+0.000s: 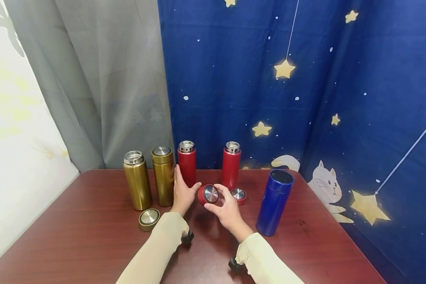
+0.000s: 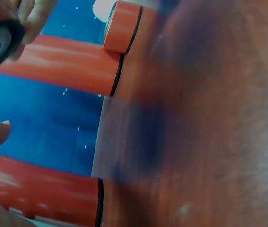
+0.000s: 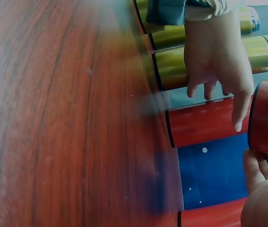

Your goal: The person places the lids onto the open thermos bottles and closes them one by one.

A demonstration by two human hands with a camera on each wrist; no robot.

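tabletop (image 1: 92, 240), reddish, below red lid (image 1: 210, 194) in right hand (image 1: 228, 211), starry curtain (image 1: 227, 79) behind

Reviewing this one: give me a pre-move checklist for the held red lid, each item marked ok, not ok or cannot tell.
1. Right hand pinches the red lid: ok.
2. Left red bottle upright, mouth uncovered: ok.
3. Red lid level: not ok; its silver top tilts toward the head camera.
4. Left hand touching the left red bottle: cannot tell; it is close, contact unclear.
5. Right red bottle capped: not ok; a second red lid lies in front.
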